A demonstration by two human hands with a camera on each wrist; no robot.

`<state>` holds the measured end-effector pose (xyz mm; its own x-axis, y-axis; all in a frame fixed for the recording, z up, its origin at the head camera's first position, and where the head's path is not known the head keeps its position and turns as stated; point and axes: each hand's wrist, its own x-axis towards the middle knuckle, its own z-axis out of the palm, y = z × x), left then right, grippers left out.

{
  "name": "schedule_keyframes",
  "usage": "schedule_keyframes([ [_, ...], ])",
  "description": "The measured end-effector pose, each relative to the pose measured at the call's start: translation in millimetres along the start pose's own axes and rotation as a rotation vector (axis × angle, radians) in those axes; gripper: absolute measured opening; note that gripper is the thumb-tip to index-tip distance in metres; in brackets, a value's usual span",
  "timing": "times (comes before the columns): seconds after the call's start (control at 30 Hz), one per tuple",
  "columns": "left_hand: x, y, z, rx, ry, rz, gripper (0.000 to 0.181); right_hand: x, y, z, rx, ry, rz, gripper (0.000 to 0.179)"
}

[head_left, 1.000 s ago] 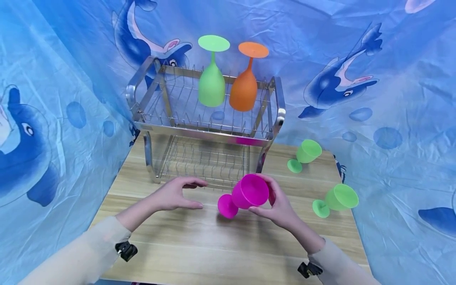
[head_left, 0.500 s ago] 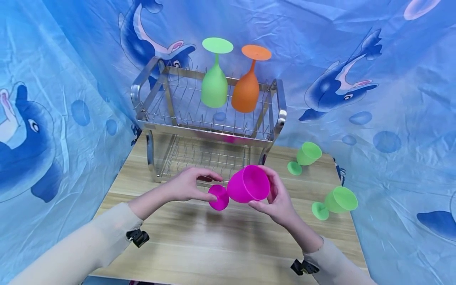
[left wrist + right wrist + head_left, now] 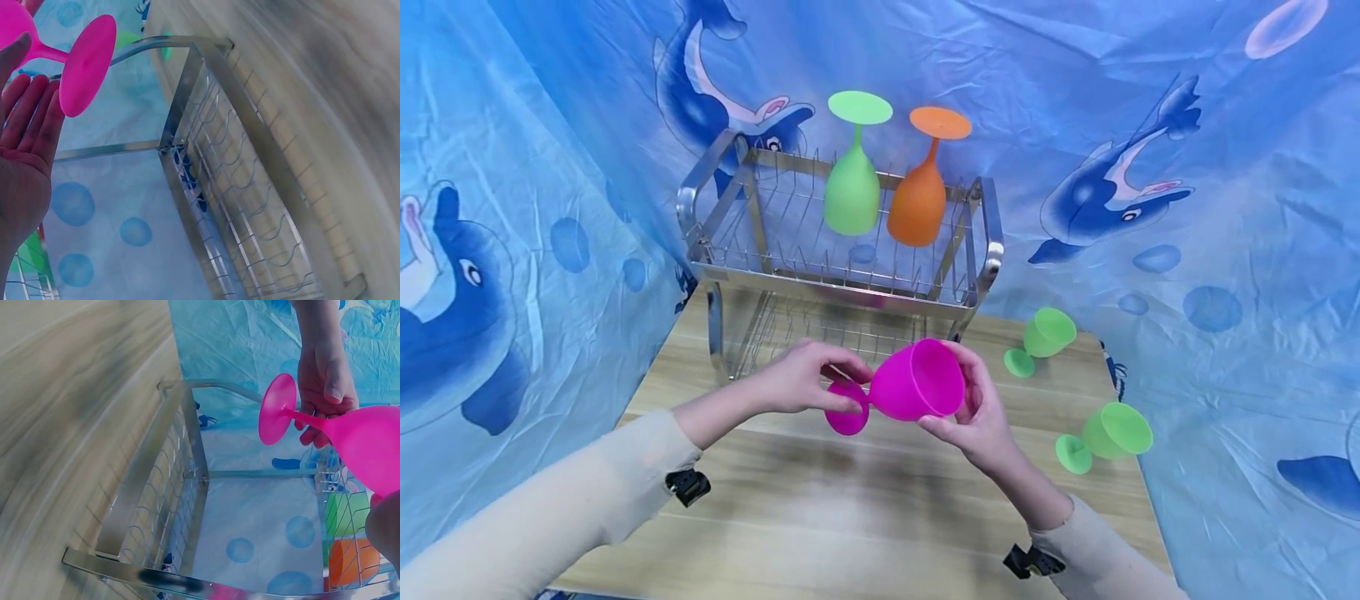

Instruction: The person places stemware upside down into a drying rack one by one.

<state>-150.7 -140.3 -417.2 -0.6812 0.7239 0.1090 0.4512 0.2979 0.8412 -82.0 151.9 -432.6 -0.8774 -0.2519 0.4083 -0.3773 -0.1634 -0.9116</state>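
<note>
The head camera peers forward and down from above, far enough back to take in the worktop [image 3: 775, 542] and rack [image 3: 850, 294]. Much nearer, the wrist cameras face that rack aslant, both catching its frame and the magenta goblet [image 3: 906, 386].

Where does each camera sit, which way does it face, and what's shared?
Head: worn on the head, facing forward and down over pink goblet, rack and table; left hand, right hand and sleeves show.
Left wrist: on that wrist, facing the goblet's foot and rack; left hand shows.
Right wrist: on that wrist, facing goblet and rack; left hand, part of right hand show.
Wrist views share goblet and rack.
</note>
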Motion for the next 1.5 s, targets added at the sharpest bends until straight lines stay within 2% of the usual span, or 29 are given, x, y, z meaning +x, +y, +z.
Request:
schedule_keyframes([
  [0.27,8.8,7.8,-5.9,0.025,-0.017,-0.006,0.032,5.4,-3,1,0.048,0.019,0.007,0.092],
  [0.5,11.6,9.8,-6.4,0.009,0.019,0.004,0.019,10.4,-6,1,0.048,0.028,0.015,0.090],
  [0.73,12.8,10.9,-6.1,0.013,0.036,0.017,0.014,10.4,-6,1,0.049,0.034,0.017,0.089],
  [0.87,12.4,12.4,-9.0,0.024,0.032,0.021,0.014,11.8,-6,-2,0.051,0.006,0.011,0.089],
  [1.03,10.7,15.4,-14.7,0.042,0.016,0.049,0.013,12.9,-9,-11,0.035,-0.075,-0.006,0.098],
  [1.17,8.7,19.8,-21.1,0.091,-0.005,0.066,0.015,13.8,-18,-22,-0.137,-0.157,-0.021,0.105],
  [1.37,5.9,32.6,-34.9,0.231,-0.063,0.070,0.014,23.3,-44,-39,-0.517,-0.305,-0.038,0.115],
  [1.5,3.4,41.6,-41.0,0.291,-0.104,0.058,0.013,29.1,-56,-41,-0.761,-0.405,-0.046,0.118],
])
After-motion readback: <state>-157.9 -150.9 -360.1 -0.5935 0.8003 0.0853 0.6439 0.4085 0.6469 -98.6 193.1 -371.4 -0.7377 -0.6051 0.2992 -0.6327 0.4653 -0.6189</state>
